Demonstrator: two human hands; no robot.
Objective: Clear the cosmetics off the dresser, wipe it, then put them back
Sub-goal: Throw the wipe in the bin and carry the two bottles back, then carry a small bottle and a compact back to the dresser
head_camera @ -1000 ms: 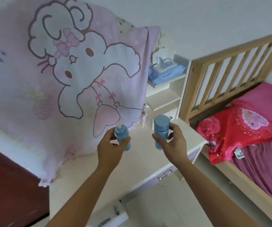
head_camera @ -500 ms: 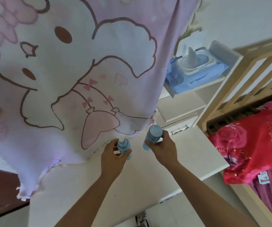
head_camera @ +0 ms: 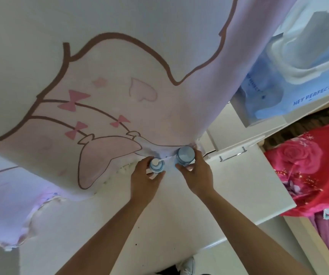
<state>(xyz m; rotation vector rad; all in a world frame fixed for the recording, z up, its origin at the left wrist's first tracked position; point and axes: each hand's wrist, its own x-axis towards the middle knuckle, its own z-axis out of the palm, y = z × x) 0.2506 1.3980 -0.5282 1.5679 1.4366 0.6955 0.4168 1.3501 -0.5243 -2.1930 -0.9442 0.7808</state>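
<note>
Far left and across most of the top, a big pale pink blanket (head_camera: 100, 86) with a cartoon print (brown outlines, little pink bows, a heart) hangs down over the back of the white counter (head_camera: 239, 195), its frayed edge resting on the surface.

Moving in, the left hand (head_camera: 144, 180) has its fingers and thumb wrapped around a small blue bottle (head_camera: 156, 165) with a white pump top. The bottle stands upright right at the back of the counter, touching the blanket's bottom edge. Can't really tell if its base is fully down on the surface, since the view is straight down on it.

Just beside it to the right, the right hand (head_camera: 196, 176) is closed around a wider blue jar (head_camera: 185, 156) with a round lid, also upright and tucked against the blanket. The two containers are near each other but not touching.

Right of that there's a white drawer with a metal handle (head_camera: 233, 154), then a shelf above holding a blue pack of wet wipes (head_camera: 298, 80) that reads HEY PERFECT. Far right is a bed with a red floral cover (head_camera: 308, 165).

A few dark specks dot the counter near the front edge, and a white shoe (head_camera: 188, 265) pokes out at the bottom.
</note>
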